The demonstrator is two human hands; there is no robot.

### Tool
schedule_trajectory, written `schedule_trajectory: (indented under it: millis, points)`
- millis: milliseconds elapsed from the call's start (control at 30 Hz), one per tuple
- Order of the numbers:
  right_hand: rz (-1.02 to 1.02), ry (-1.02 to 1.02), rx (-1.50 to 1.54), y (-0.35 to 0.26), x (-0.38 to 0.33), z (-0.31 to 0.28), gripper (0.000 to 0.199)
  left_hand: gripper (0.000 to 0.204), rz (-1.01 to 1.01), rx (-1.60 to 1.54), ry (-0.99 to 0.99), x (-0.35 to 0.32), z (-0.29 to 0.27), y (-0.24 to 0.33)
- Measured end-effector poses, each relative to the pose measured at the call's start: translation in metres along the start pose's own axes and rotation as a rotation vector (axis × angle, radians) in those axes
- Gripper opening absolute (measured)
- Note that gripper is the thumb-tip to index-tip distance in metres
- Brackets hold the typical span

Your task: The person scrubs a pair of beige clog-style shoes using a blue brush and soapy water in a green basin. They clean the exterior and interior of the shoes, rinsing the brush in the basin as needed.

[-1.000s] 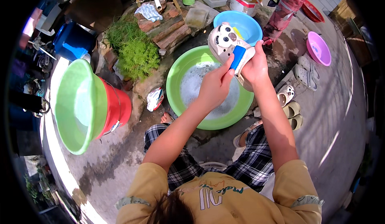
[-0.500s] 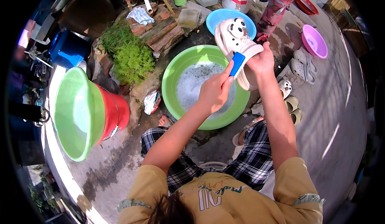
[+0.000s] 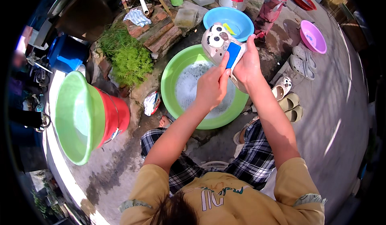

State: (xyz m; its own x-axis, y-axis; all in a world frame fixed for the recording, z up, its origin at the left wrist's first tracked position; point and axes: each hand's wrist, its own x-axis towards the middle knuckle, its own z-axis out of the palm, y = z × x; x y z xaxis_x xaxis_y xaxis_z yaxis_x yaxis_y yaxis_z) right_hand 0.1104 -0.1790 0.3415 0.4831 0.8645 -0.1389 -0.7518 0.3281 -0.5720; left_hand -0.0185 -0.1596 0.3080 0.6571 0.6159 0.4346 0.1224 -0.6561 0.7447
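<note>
My right hand (image 3: 248,66) grips a pale beige slipper (image 3: 215,42) with round cartoon eyes on its toe, held up over the far rim of a green basin (image 3: 171,70) of soapy water. My left hand (image 3: 212,84) presses a blue scrub brush (image 3: 233,54) against the slipper's side. Both forearms reach up from the lower edge over my plaid trousers.
A blue basin (image 3: 237,17) sits just beyond the slipper and a pink basin (image 3: 313,37) to the right. More slippers (image 3: 290,97) lie on the concrete at right. A green tub stacked on red buckets (image 3: 86,116) stands left, with a green plant (image 3: 126,58) and bricks (image 3: 159,29).
Both hands with the slipper and brush stay above the green basin; the slipper has turned a little and the brush has shifted along its side.
</note>
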Motion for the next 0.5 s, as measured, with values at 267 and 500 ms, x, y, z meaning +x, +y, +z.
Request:
schedule_trajectory:
  millis: [267,500]
  points:
    - [0.05,-0.215,-0.023,-0.01,0.004,-0.001,0.066,0.038,-0.324,-0.435,-0.233,0.011,-0.03,-0.016]
    - [0.071,0.01,-0.399,0.036,-0.019,0.007,0.071,0.039,-0.045,-0.095,0.186,0.005,-0.003,-0.015]
